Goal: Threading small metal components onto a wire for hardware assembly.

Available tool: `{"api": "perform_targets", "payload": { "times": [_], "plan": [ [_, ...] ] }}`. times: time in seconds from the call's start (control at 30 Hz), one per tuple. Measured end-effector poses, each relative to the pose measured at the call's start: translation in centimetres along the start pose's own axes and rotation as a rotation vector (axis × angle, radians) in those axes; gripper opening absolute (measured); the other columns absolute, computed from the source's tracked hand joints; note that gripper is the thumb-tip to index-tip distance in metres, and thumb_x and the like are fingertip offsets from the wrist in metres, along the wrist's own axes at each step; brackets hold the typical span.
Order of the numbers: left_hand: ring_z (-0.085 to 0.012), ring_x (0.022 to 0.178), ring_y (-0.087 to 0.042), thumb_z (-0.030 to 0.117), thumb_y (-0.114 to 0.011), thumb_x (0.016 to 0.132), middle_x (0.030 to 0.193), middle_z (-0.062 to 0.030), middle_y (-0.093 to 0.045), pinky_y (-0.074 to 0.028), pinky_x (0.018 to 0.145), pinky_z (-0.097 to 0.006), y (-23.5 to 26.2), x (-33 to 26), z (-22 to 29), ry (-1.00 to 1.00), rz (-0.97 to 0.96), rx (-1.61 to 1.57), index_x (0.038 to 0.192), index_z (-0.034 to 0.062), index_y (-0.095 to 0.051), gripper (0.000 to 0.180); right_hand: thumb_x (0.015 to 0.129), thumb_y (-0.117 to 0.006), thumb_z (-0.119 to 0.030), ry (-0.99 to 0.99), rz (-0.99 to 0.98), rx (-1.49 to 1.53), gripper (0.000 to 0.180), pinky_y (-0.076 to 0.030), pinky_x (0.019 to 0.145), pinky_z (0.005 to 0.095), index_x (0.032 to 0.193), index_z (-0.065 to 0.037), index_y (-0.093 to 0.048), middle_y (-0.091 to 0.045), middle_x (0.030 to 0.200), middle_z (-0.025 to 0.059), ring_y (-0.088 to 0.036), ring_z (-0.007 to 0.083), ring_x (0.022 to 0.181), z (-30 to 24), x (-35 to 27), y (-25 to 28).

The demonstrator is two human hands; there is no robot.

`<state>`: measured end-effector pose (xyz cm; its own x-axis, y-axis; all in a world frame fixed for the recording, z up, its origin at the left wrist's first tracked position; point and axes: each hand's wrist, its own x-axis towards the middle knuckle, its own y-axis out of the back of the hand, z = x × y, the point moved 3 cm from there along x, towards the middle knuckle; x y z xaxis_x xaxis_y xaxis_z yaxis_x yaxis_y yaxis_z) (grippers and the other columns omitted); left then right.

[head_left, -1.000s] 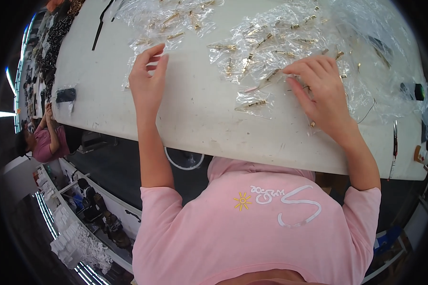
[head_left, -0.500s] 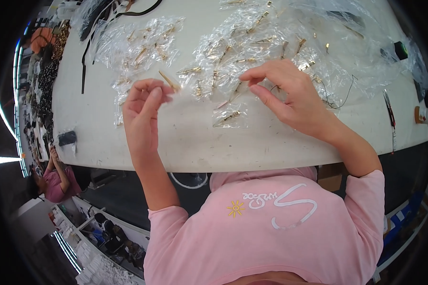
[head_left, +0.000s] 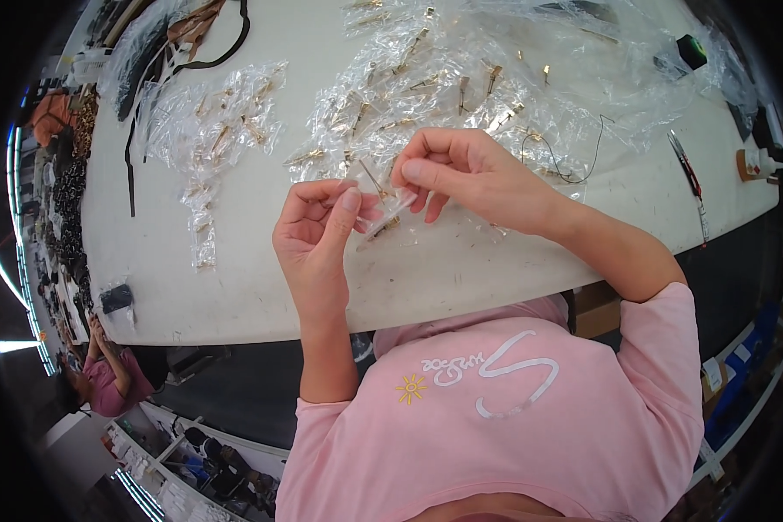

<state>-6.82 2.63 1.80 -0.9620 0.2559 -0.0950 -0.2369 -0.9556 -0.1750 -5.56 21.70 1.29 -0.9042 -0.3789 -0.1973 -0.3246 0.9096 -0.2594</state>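
Observation:
In front of me, over the table, my two hands work close together. My left hand [head_left: 320, 224] is closed in a pinch, and a thin gold-coloured pointed piece [head_left: 371, 176] sticks up by its fingertips. A small clear plastic bag [head_left: 393, 217] spans the gap between the hands. My right hand [head_left: 461, 178] has its fingers closed at the bag's upper edge; the exact grip is partly hidden. Just beyond the hands lies a spread of clear bags [head_left: 426, 87] holding gold-coloured metal pieces.
A second pile of bagged gold pieces [head_left: 222, 130] lies to the left. Black straps [head_left: 226, 54] are at the far left. On the right are a red-and-black slim tool [head_left: 689, 178], a dark wire loop [head_left: 574, 178] and a white bottle [head_left: 761, 163]. Another person [head_left: 104, 370] sits at left.
My left hand has moved right with the gold piece. My right hand has moved left to meet it, and a small bag is now lifted between them. The view has shifted slightly.

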Motion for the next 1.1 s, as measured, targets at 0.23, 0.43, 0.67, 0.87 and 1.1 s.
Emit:
{"api": "perform_targets", "payload": {
  "times": [0.23, 0.43, 0.67, 0.87, 1.1],
  "plan": [
    [-0.0136, 0.083, -0.067, -0.005, -0.066, 0.088, 0.094, -0.0124, -0.067, -0.053, 0.073, -0.024, -1.8, -0.5, -0.2, -0.301, 0.119, 0.218, 0.097, -0.0017, -0.058, 0.013, 0.093, -0.065, -0.016, 0.001, 0.025, 0.123, 0.020, -0.054, 0.069, 0.0266, 0.105, 0.000, -0.060, -0.065, 0.093, 0.0045, -0.062, 0.0106, 0.083, 0.6, 0.0, 0.0],
    [-0.0153, 0.080, -0.067, -0.005, -0.062, 0.091, 0.098, -0.0170, -0.066, -0.055, 0.074, -0.026, -2.6, -0.5, -0.4, -0.314, 0.175, 0.049, 0.095, -0.0014, -0.051, 0.012, 0.091, -0.067, -0.014, -0.004, 0.079, 0.283, 0.015, -0.051, 0.070, 0.0247, 0.097, -0.001, -0.064, -0.065, 0.086, 0.0034, -0.061, 0.0098, 0.075, 0.8, 0.3, -0.4],
    [-0.0207, 0.119, -0.050, -0.002, -0.065, 0.087, 0.128, -0.0138, -0.055, -0.046, 0.091, -0.036, -2.6, -0.9, -0.3, -0.564, 0.435, 0.512, 0.125, -0.0011, -0.051, 0.041, 0.089, -0.070, -0.016, 0.066, 0.182, 0.089, 0.016, -0.051, 0.065, 0.0245, 0.090, 0.000, -0.068, -0.064, 0.076, 0.0044, -0.061, 0.0087, 0.072, 0.4, 0.0, 0.6],
    [-0.0200, 0.110, -0.059, -0.004, -0.053, 0.094, 0.123, -0.0131, -0.060, -0.047, 0.094, -0.032, -4.8, -1.6, -1.0, -0.472, 0.082, 0.520, 0.124, -0.0007, -0.060, 0.030, 0.096, -0.062, -0.014, 0.085, 0.100, 0.076, 0.015, -0.049, 0.065, 0.0236, 0.093, 0.000, -0.065, -0.064, 0.083, 0.0027, -0.058, 0.0073, 0.073, 0.3, -0.3, -0.3],
    [-0.0175, 0.109, -0.062, -0.004, -0.053, 0.095, 0.119, -0.0125, -0.065, -0.050, 0.093, -0.030, -4.5, -1.4, -1.2, -0.341, 0.065, 0.381, 0.122, -0.0004, -0.063, 0.029, 0.097, -0.060, -0.016, 0.089, 0.084, 0.016, 0.016, -0.049, 0.065, 0.0239, 0.093, -0.001, -0.064, -0.062, 0.081, 0.0009, -0.057, 0.0066, 0.073, 0.5, -0.3, 0.2]
  ]
}}
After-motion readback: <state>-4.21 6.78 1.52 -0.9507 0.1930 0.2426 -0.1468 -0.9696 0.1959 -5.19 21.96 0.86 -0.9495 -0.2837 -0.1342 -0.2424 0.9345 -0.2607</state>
